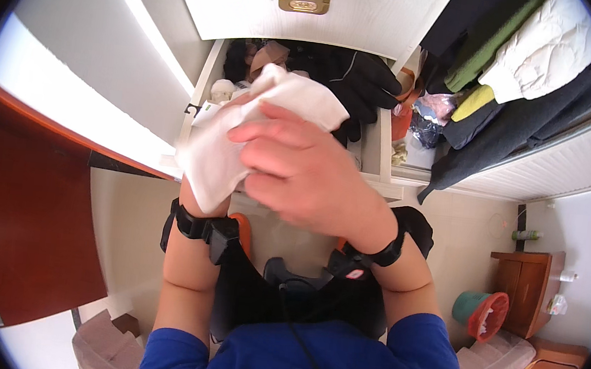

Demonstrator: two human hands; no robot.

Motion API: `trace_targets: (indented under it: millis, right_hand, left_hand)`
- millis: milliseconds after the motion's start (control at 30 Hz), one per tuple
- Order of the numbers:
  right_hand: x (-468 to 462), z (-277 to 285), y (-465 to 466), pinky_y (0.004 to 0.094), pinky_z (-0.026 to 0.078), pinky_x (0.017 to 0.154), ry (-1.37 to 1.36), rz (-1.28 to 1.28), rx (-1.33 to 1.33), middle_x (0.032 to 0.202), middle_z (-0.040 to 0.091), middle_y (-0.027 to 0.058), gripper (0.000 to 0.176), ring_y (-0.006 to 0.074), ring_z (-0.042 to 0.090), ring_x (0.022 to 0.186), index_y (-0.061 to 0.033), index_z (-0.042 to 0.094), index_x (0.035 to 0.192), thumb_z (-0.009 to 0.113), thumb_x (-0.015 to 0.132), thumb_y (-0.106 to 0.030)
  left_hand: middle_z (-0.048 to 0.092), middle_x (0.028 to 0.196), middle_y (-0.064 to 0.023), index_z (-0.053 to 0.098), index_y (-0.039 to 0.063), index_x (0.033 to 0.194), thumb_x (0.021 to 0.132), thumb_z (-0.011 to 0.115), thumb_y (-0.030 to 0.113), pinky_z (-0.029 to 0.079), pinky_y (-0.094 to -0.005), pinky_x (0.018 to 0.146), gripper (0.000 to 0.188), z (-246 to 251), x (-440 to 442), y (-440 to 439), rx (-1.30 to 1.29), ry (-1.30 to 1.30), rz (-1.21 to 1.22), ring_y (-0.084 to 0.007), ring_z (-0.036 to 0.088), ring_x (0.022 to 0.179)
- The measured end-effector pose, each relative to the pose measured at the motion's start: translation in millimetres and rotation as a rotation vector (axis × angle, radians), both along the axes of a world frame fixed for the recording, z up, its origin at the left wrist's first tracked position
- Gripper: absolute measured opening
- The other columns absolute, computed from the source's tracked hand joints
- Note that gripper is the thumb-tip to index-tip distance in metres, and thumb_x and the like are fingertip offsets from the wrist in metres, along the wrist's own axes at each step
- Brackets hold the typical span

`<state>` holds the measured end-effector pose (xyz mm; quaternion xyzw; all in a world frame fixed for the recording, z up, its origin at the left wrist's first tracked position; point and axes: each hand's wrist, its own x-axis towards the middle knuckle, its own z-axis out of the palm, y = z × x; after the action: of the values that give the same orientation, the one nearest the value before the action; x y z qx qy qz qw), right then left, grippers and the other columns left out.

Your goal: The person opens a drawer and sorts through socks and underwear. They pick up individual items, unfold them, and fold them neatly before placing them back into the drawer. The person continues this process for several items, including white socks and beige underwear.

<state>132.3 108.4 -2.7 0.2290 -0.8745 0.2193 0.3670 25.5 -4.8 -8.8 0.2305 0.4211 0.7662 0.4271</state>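
A white piece of fabric [224,151], slightly blurred, is held above an open white drawer [384,145]. My left hand [239,99] is almost wholly hidden by the fabric; a little of it shows near the cloth's upper left part, and the forearm runs up beneath it. My right hand [297,168] lies over the cloth's right side with its fingers curled and pointing left; whether it pinches the fabric cannot be told. Within the drawer are black gloves [364,84], a beige rolled item [223,91] and other dark and tan textiles.
Above stands a white drawer front with a brass handle [304,4]. Hanging clothes [543,53] fill the wardrobe at the upper right. A red-brown door [31,212] is at left. A green bin with a red liner [475,311] stands by a wooden cabinet [526,287] at right.
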Motion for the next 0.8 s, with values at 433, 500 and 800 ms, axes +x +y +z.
trace_targets:
  millis: [433,500,800]
  right_hand:
    - [5,5,24,0.0319,0.054,0.088,-0.075,-0.366,-1.043,0.112,0.069,0.0082,0.024,0.0181,0.065,0.101,-0.0009,0.065,0.117,0.070,0.097,-0.012]
    - [4,2,32,0.0304,0.053,0.088,-0.230,-0.174,-1.400,0.115,0.071,0.0070,0.031,0.0135,0.065,0.103,0.0009,0.064,0.124,0.071,0.100,-0.017]
    - [3,-8,38,0.0243,0.055,0.084,-0.083,0.080,-1.579,0.105,0.076,0.0059,0.019,0.0093,0.070,0.092,0.0011,0.071,0.116,0.071,0.098,-0.003]
  left_hand:
    - [0.067,0.131,-0.0108,0.051,0.000,0.146,0.111,0.051,0.031,0.055,-0.0369,0.099,0.047,-17,-36,10,0.207,-0.086,-0.249,-0.0218,0.067,0.116]
    - [0.067,0.130,-0.0099,0.051,0.000,0.146,0.111,0.051,0.032,0.054,-0.0357,0.099,0.047,-17,-28,11,0.100,-0.024,-0.197,-0.0204,0.067,0.116]
    - [0.073,0.114,-0.0041,0.068,0.002,0.131,0.107,0.062,0.028,0.054,-0.0301,0.092,0.037,-8,-28,22,-0.062,0.090,0.158,-0.0129,0.068,0.102]
